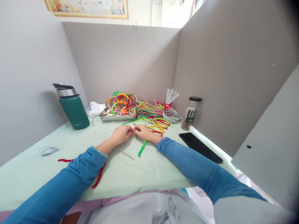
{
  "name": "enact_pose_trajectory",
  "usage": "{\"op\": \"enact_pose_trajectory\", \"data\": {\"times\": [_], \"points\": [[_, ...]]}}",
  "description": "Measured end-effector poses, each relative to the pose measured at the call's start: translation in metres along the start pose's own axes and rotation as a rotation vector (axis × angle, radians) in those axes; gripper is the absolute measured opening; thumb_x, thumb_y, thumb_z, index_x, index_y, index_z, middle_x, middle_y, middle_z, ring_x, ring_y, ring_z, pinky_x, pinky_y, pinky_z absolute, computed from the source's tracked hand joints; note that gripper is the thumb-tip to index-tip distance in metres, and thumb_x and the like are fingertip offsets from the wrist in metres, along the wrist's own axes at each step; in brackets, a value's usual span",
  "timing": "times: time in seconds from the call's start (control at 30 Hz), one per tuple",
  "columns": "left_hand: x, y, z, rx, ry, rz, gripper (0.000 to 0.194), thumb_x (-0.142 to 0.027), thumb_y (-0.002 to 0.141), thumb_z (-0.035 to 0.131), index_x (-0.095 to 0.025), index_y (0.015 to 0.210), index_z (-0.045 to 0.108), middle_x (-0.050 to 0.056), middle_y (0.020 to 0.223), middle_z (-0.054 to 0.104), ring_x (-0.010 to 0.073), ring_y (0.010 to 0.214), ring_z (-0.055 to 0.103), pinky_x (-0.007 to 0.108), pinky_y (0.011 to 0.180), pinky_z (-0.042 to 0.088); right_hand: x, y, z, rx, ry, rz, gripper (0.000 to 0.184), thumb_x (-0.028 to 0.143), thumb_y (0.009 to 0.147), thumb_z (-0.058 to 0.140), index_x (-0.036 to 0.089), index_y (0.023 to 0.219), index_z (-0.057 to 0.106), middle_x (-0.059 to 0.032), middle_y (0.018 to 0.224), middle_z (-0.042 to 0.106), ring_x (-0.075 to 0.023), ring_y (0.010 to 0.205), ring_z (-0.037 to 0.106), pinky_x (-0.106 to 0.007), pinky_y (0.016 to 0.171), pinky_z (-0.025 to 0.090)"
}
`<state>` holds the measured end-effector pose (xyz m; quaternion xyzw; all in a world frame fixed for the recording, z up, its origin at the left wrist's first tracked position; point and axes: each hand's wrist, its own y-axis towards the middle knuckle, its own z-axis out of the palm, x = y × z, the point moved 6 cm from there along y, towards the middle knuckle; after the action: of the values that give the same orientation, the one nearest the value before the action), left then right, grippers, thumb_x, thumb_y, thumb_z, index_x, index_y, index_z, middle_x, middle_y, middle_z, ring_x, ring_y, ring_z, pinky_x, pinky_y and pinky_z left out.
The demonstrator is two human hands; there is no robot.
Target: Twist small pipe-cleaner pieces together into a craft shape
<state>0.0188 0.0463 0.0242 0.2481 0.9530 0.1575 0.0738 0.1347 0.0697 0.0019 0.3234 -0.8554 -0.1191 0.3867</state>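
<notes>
My left hand (121, 134) and my right hand (143, 132) meet over the middle of the table, fingertips pinched together. Between them shows a tiny pinkish-red bit, too small to name. Beneath my right wrist, a green pipe cleaner (141, 148) sticks out towards me. A thin grey wire-like piece (126, 154) lies just in front of the hands. Partly under my left sleeve are red pipe cleaner pieces (99, 175). Beyond my right hand are bent yellow (158, 127) and red pipe cleaners.
A metal tray (118, 118) holds shells and pipe cleaner rings, beside a tangled pipe cleaner pile (151, 109) and a wire coil (172, 117). A green bottle (74, 110) stands left; a black-lidded jar (191, 113) and a black phone (200, 147) are right. Grey partitions enclose the table.
</notes>
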Motion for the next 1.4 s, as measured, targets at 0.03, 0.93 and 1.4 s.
{"op": "enact_pose_trajectory", "data": {"times": [0.03, 0.93, 1.4], "points": [[0.0, -0.0001, 0.0, -0.004, 0.001, 0.002, 0.021, -0.026, 0.082, 0.046, -0.021, 0.087, 0.065, 0.005, 0.088, 0.068, 0.0169, 0.08, 0.061, 0.025, 0.07, 0.044, -0.0003, 0.0, 0.0001, -0.002, 0.0, -0.003, 0.013, 0.018, 0.08, 0.049, 0.016, 0.074, 0.061, 0.0011, 0.065, 0.059, -0.0113, 0.062, 0.046, -0.022, 0.059, 0.03], [-0.0003, 0.0, -0.0004, -0.022, -0.018, 0.017, 0.018, -0.026, 0.081, 0.047, -0.02, 0.085, 0.064, 0.006, 0.09, 0.065, 0.017, 0.079, 0.06, 0.026, 0.072, 0.044, -0.003, 0.0004, 0.0027, -0.014, -0.012, -0.06, 0.012, 0.02, 0.08, 0.049, 0.017, 0.075, 0.06, 0.0017, 0.065, 0.057, -0.0114, 0.062, 0.046, -0.022, 0.059, 0.03], [-0.001, 0.0007, 0.0021, 0.027, 0.006, 0.019, 0.017, -0.026, 0.082, 0.045, -0.02, 0.084, 0.061, 0.005, 0.084, 0.067, 0.0183, 0.077, 0.06, 0.026, 0.067, 0.041, -0.0037, 0.0008, 0.0039, -0.007, -0.043, -0.077, 0.011, 0.019, 0.079, 0.049, 0.016, 0.073, 0.057, 0.0019, 0.065, 0.056, -0.0109, 0.062, 0.045, -0.022, 0.058, 0.029]]}}
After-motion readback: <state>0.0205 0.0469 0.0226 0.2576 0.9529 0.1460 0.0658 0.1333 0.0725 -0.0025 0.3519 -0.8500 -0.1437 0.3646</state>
